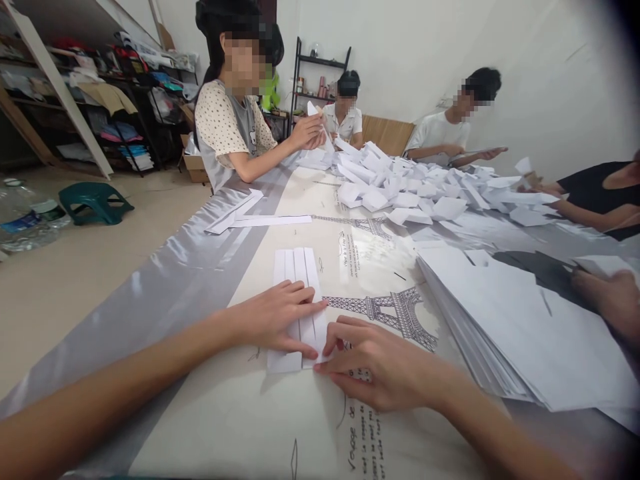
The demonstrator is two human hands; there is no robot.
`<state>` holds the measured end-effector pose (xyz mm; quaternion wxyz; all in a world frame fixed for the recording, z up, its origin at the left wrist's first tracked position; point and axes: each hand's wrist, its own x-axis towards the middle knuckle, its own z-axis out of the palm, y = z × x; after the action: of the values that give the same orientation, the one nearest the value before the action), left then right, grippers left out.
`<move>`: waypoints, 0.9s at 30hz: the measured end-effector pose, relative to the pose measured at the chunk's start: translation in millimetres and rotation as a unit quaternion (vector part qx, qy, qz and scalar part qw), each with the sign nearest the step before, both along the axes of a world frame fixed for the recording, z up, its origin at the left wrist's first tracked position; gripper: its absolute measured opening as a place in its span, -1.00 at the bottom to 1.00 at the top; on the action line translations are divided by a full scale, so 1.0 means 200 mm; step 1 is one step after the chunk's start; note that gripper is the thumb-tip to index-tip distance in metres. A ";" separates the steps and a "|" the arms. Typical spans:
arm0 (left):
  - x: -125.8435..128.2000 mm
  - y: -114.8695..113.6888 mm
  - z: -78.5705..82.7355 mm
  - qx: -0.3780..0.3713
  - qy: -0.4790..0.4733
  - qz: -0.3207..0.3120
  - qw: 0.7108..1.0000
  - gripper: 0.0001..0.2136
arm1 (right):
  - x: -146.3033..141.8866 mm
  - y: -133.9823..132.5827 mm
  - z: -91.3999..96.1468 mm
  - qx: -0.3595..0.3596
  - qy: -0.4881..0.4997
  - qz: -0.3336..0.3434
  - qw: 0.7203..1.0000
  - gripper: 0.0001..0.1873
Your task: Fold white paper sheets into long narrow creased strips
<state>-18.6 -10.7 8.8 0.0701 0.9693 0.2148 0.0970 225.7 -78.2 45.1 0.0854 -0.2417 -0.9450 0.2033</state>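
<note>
A white folded sheet of paper [295,267] with several lengthwise creases lies on the printed tablecloth in front of me. My left hand [277,317] rests on it, palm down with fingers spread, pressing it to the table. At the sheet's near right corner, my right hand [383,363] pinches the paper edge between thumb and fingers. Its thumb and index fingertip are close to my left thumb. Part of the sheet is covered by my left hand. Beyond it lie folded white paper strips [273,221] on the grey edge of the cloth.
To the right is a stack of white sheets [520,333], with another person's hand [610,300] beside it. A large heap of folded papers [400,180] covers the far table. Several people sit around, handling paper. A green stool [95,202] stands on the floor at left.
</note>
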 end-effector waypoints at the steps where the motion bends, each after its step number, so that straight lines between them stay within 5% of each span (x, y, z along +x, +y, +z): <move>1: 0.00 0.00 0.00 -0.001 0.003 0.001 1.000 -0.28 | 0.01 0.01 0.00 0.000 0.008 0.003 1.000 -0.76; 16: 0.00 0.00 0.00 -0.005 -0.003 0.003 1.000 -0.21 | 0.10 0.04 0.04 -0.003 -0.007 -0.033 0.999 -0.81; 22: -0.01 -0.01 0.01 -0.006 -0.009 -0.004 1.000 -0.24 | 0.02 0.00 0.00 0.025 0.024 0.013 0.999 -0.76; 27: -0.01 -0.01 0.01 -0.025 -0.006 -0.006 1.000 -0.14 | -0.01 -0.01 -0.01 -0.020 0.009 -0.001 1.000 -0.77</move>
<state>-21.1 -12.0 10.8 0.0962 0.9678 0.2111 0.0974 224.0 -79.9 42.2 0.0889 -0.2424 -0.9397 0.2245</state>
